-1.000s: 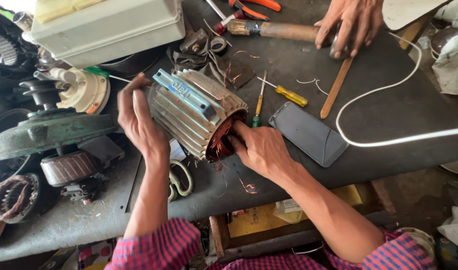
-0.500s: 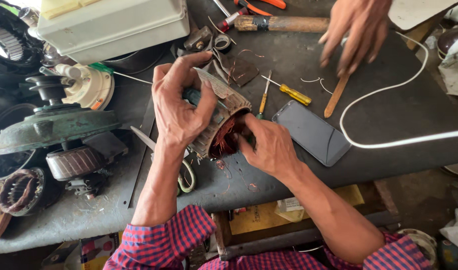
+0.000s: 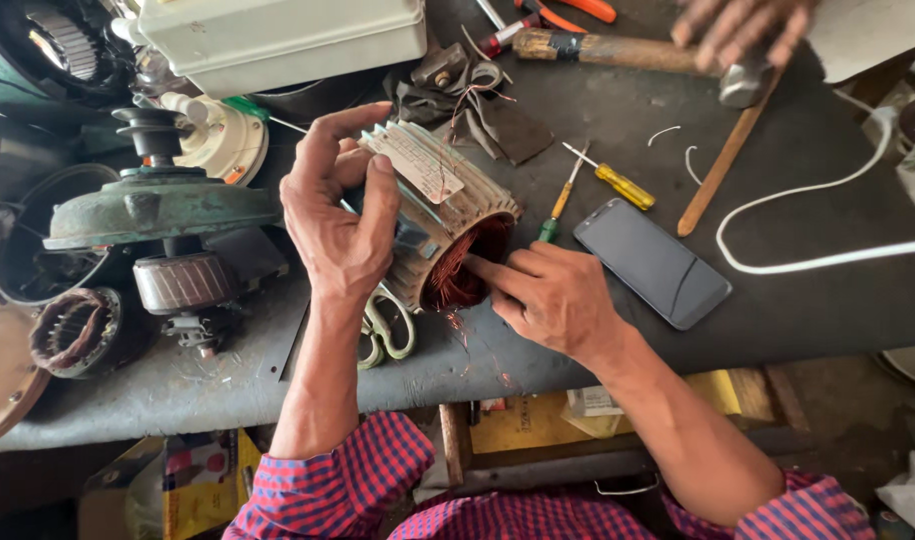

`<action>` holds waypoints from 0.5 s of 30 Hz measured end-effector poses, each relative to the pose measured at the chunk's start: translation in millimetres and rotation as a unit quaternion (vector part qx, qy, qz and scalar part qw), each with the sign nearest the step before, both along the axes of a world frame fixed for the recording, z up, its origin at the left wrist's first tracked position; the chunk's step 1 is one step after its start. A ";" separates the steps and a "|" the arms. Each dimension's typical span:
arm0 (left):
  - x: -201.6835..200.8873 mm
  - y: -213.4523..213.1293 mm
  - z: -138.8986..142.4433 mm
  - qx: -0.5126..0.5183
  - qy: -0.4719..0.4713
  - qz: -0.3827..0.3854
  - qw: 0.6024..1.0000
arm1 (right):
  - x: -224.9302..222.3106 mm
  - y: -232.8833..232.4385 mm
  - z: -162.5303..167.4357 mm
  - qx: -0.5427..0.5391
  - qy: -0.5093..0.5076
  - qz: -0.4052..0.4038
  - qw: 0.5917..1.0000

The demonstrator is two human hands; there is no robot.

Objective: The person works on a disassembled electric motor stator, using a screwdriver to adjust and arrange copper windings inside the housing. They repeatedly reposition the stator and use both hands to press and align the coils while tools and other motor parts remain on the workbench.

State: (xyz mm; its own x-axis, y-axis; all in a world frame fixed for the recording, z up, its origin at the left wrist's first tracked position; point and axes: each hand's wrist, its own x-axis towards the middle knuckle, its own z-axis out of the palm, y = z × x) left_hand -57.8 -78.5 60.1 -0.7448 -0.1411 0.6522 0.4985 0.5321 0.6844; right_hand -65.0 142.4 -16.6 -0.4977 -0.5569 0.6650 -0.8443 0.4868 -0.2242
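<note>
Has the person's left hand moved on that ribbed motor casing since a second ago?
Yes. The left hand has climbed from the near left side of the motor casing onto its top, toward the white box.

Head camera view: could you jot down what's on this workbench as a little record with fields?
Held thing: ribbed motor stator with copper windings, lying on its side
Left hand: grips the stator over its top
Right hand: fingers reach into the open end at the windings
Beside it: dark phone, face up; small screwdrivers
Under the stator: scissors
Far edge: hammer, with another person's hand over it
Left side: green motor part, loose stator
Surface: dark bench
</note>
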 end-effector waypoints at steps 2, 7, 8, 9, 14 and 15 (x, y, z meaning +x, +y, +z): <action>1.8 1.4 0.8 -0.010 0.010 0.005 1.000 | 3.2 -0.3 1.2 -0.004 0.001 -0.003 1.000; 2.0 4.9 3.8 -0.034 0.033 0.026 0.999 | 7.2 0.3 5.1 -0.014 0.005 -0.004 1.000; 2.8 4.4 4.2 -0.031 0.031 0.030 0.999 | 7.5 0.3 5.8 -0.008 0.005 0.001 1.000; 3.8 3.6 4.8 -0.028 0.028 0.035 0.999 | 7.9 -0.1 6.5 -0.002 0.005 0.005 1.000; 13.2 -1.8 5.1 -0.029 0.033 0.044 0.998 | 10.9 -6.4 6.6 0.023 -0.007 0.037 0.999; 15.9 -2.2 4.4 -0.029 0.038 0.044 0.998 | 11.7 -7.6 6.2 0.018 -0.013 0.037 0.999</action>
